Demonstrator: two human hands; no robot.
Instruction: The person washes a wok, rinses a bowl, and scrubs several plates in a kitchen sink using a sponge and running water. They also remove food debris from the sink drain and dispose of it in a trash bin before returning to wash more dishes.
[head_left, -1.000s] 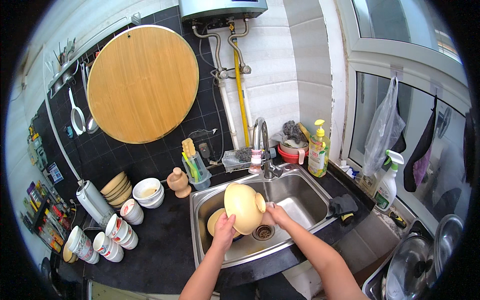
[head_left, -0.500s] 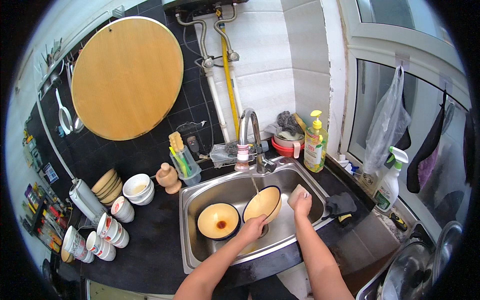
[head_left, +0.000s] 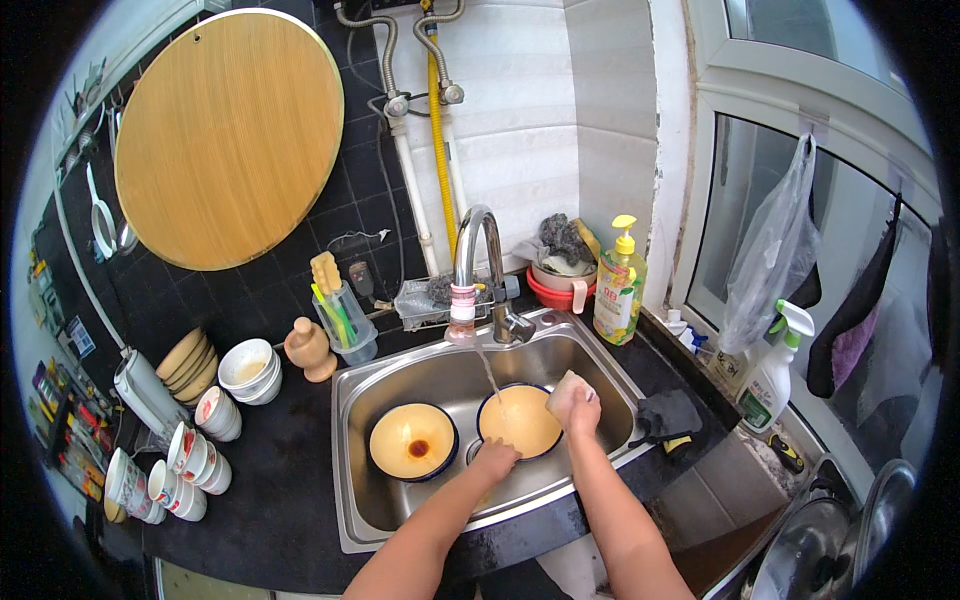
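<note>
In the steel sink (head_left: 350,505) two cream bowls with dark blue rims stand side by side. My left hand (head_left: 496,460) is closed on the near rim of the right bowl (head_left: 530,425), which faces up under the stream from the tap (head_left: 478,260). Just over that bowl's right edge, my right hand (head_left: 578,408) grips a pale sponge (head_left: 567,390). The left bowl (head_left: 400,440) holds a small pool of brown liquid, and neither hand touches it.
Stacked bowls (head_left: 250,372) and printed paper cups (head_left: 190,490) crowd the left counter. Behind the sink are a wooden pestle-like piece (head_left: 311,352), a utensil holder (head_left: 350,325) and a yellow-pump soap bottle (head_left: 620,290). Dark gloves (head_left: 668,415) lie right of the sink; a spray bottle (head_left: 775,375) stands beyond.
The right bowl has gone from tilted to nearly level and lower in the sink, with my left hand still at its rim. My right hand has brought the sponge closer to it.
</note>
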